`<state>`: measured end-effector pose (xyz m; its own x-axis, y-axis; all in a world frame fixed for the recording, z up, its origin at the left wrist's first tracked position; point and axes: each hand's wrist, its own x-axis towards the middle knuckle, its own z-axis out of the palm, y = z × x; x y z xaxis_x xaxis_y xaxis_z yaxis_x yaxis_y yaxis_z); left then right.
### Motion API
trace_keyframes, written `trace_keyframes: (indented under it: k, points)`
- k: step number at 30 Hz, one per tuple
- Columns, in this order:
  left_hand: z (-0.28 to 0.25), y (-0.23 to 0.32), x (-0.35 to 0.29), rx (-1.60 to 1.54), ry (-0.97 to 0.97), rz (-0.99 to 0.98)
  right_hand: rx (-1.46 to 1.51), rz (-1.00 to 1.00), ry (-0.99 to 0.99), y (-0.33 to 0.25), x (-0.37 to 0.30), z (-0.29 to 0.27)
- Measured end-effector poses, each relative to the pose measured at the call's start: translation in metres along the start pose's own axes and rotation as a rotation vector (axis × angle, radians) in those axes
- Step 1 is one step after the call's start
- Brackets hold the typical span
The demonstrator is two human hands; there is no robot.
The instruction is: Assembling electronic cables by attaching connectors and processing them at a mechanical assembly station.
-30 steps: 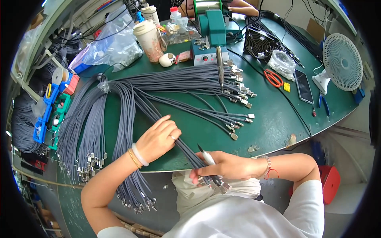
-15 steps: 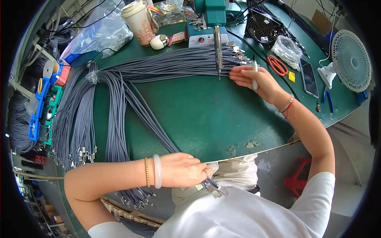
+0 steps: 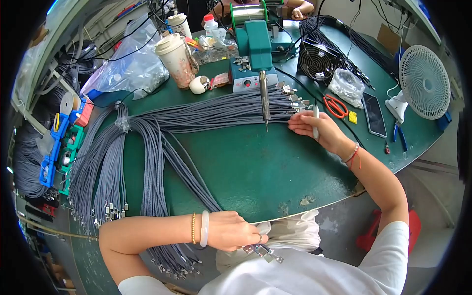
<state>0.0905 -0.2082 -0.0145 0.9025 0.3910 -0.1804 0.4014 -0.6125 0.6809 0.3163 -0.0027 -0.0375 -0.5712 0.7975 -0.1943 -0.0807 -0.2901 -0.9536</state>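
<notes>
Near the table's front edge my left hand is closed around a small bunch of grey cables, whose metal connector ends stick out beyond the fingers. My right hand pinches a slim white pen-shaped tool against the palm side. Its outstretched fingertips rest by the connector ends of a large grey cable bundle lying across the table. A soldering iron points down over that bundle, on a green holder. More cable strands hang over the front edge at left.
A blue control box, a cup and a plastic bag stand behind the bundle. To the right are orange-handled scissors, a phone, blue pliers and a white fan. Another person's hand shows at the far edge.
The view has tilted up, so the table sits lower and a wire spool and another person's hand show at the top. Both my hands keep their holds, nearly in place.
</notes>
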Motion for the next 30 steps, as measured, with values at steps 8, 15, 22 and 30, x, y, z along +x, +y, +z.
trace_keyframes:
  k: [8, 15, 22, 30]
  points:
    - [0.000, -0.026, -0.007, -0.394, 0.160, -0.149, -0.824, -1.016, -0.350, 0.054, -0.125, 0.080]
    - [0.002, -0.038, -0.006, -0.490, 0.194, -0.211, -0.828, -1.129, -0.235, 0.096, -0.125, 0.114]
    - [0.012, -0.066, -0.009, -0.639, -0.109, -0.021, -0.229, -0.422, -0.230, 0.071, -0.118, 0.094]
    - [0.005, -0.080, -0.006, -0.862, -0.207, -0.241, -0.439, -0.688, 0.000, 0.084, -0.098, 0.076]
